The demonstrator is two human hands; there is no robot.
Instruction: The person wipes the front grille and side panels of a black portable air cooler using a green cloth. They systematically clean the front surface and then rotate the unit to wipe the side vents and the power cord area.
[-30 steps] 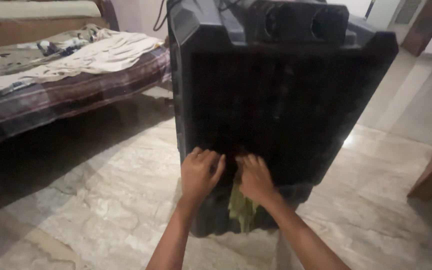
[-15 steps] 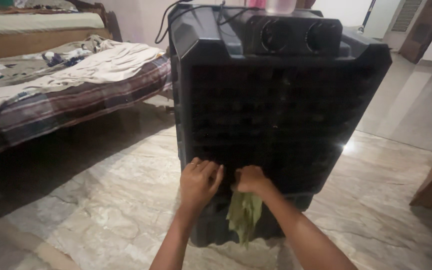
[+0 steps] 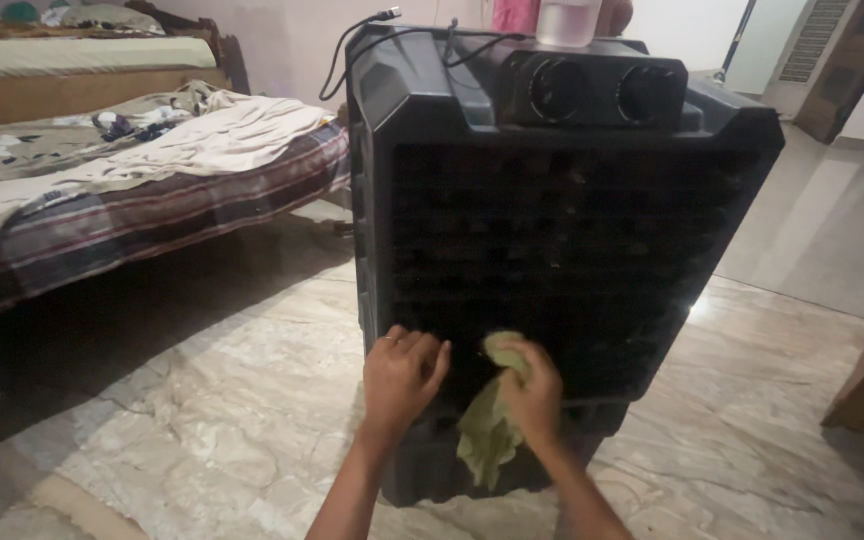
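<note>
I see left hand (image 3: 402,375) flat, fingers spread, on black cooler (image 3: 562,240) grille. Right hand (image 3: 530,388) beside it clenches green cloth (image 3: 485,440), tail hanging below fist.

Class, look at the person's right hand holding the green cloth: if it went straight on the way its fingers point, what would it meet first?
The right hand presses the green cloth against the black grille of the air cooler; going on, it would probably just slide up the grille, though depth is unclear.
</note>
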